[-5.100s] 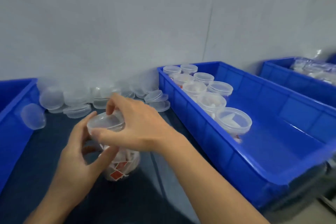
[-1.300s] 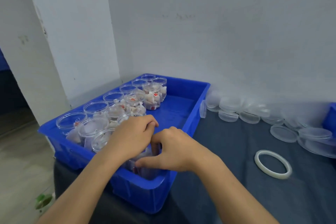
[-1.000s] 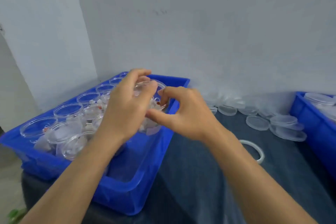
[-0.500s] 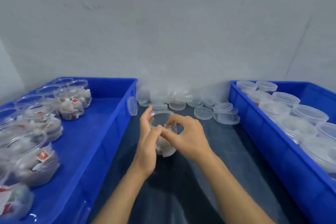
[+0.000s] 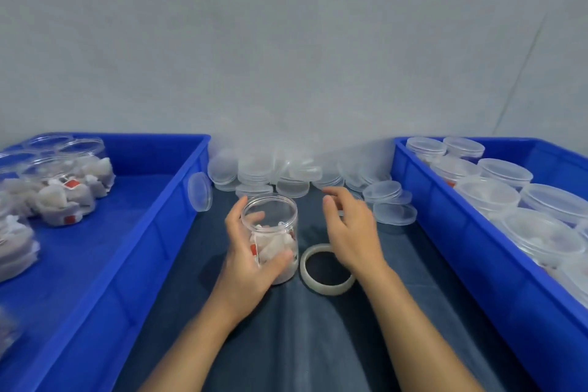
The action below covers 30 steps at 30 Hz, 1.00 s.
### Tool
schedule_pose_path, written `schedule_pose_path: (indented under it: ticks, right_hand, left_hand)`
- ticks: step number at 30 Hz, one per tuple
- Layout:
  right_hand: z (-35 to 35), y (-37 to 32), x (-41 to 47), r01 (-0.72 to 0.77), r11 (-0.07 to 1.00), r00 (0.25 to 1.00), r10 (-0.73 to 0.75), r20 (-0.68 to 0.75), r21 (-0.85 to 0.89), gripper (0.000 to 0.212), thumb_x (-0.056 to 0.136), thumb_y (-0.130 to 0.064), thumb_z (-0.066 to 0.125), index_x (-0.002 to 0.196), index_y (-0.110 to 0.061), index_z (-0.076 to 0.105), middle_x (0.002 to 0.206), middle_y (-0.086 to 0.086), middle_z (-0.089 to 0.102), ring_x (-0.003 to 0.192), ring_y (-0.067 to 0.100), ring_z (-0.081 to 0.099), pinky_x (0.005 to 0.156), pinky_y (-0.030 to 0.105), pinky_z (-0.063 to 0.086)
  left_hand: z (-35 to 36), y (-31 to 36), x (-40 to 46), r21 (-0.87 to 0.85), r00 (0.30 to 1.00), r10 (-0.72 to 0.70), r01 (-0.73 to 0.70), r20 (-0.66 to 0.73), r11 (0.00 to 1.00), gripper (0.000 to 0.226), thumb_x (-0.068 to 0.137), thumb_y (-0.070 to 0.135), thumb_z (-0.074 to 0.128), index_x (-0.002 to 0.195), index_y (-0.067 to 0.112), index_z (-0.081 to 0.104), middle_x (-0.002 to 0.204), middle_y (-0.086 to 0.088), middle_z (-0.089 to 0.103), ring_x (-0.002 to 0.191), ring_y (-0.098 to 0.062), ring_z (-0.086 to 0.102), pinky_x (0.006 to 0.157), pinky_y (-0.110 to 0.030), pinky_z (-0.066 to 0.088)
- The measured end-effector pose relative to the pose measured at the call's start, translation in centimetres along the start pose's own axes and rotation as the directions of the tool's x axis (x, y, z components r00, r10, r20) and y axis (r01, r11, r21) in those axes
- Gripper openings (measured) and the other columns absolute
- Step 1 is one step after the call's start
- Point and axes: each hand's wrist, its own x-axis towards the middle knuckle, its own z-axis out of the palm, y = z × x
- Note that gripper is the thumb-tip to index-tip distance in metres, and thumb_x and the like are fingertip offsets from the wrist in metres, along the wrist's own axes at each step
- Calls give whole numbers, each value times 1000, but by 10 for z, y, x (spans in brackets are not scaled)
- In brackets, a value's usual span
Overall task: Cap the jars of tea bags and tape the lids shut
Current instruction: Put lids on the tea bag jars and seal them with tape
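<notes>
An uncapped clear jar of tea bags stands upright on the dark cloth between two blue bins. My left hand wraps around its side and holds it. My right hand hovers to the jar's right with fingers spread and nothing in it, above a roll of clear tape lying flat beside the jar. Loose clear lids are heaped against the wall behind the jar, with a few more lids at the right.
The left blue bin holds several uncapped jars of tea bags. The right blue bin holds several capped jars. One lid leans against the left bin's wall. A grey wall closes the back.
The jar came out of the left bin and now stands on the cloth. My right hand has let go of it and opened to the right, over the tape roll.
</notes>
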Motion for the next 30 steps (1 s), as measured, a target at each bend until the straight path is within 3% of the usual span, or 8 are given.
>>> schedule_pose_path:
  ticks: [2, 4, 9, 14, 16, 21, 27, 30]
  right_hand:
    - [1, 16, 16, -22, 945, 999, 36, 37, -326, 40, 106, -41, 49, 138, -21, 62, 133, 1, 68, 127, 28, 53, 103, 44, 46]
    - [6, 26, 26, -16, 880, 987, 90, 134, -474, 42, 105, -37, 52, 142, -18, 58, 140, 3, 64, 130, 31, 50, 105, 43, 43]
    - [19, 32, 39, -63, 833, 983, 147, 110, -550, 24, 98, -35, 61, 117, -21, 67, 125, 3, 66, 119, 33, 56, 87, 40, 47]
    - [11, 21, 51, -58, 779, 992, 116, 53, -624, 5, 90, -22, 67, 85, -21, 69, 99, 4, 74, 96, 33, 65, 70, 35, 39]
    - [5, 9, 57, -89, 833, 988, 141, 55, -546, 7, 95, -27, 65, 96, -21, 68, 102, 5, 73, 100, 35, 65, 72, 36, 41]
    - [-25, -32, 70, -115, 984, 993, 119, 19, -133, 11, 104, -28, 58, 98, -19, 62, 94, -3, 75, 98, 26, 68, 87, 45, 55]
    - [-51, -76, 69, 21, 952, 999, -13, -29, 304, 20, 109, -19, 48, 104, -26, 67, 78, -12, 75, 67, 3, 66, 62, 28, 58]
    - [-43, -85, 65, -27, 899, 996, -12, 85, 437, 27, 111, -17, 45, 105, -23, 70, 71, -9, 71, 60, 3, 61, 50, 22, 52]
  left_hand:
    - [-1, -4, 1, -9, 1000, 13, -13, 8, 1000, 105, 69, 55, 75, 155, 42, 17, 146, 11, 46, 130, 6, 50, 98, -8, 41]
    - [-1, -5, 3, -10, 1000, 25, -25, 8, 1000, 101, 66, 53, 73, 152, 41, 20, 143, 9, 47, 127, 6, 51, 94, -3, 40]
    - [3, -9, 4, 21, 1000, 4, -4, 5, 1000, 97, 70, 59, 73, 146, 63, 12, 141, 23, 43, 126, 7, 52, 95, -8, 42]
    - [5, -8, 6, 62, 1000, -21, 20, 8, 998, 112, 74, 80, 72, 152, 73, -8, 158, 26, 44, 143, 6, 44, 112, -25, 40]
    - [4, -8, 6, 90, 1000, -21, 21, -6, 996, 111, 71, 88, 68, 153, 73, -6, 156, 24, 48, 142, 3, 47, 116, -32, 43]
    - [6, -9, 4, 132, 1000, -21, 24, -20, 991, 108, 77, 73, 71, 157, 68, -1, 151, 23, 52, 138, 2, 51, 117, -41, 46]
    - [6, -13, 5, 144, 998, -4, 12, -56, 990, 102, 82, 68, 76, 159, 64, 10, 151, 27, 54, 136, -1, 55, 112, -45, 50]
    - [6, -14, 7, 146, 996, 8, 5, -89, 989, 98, 83, 74, 74, 159, 64, 14, 150, 27, 54, 136, -1, 55, 111, -46, 50]
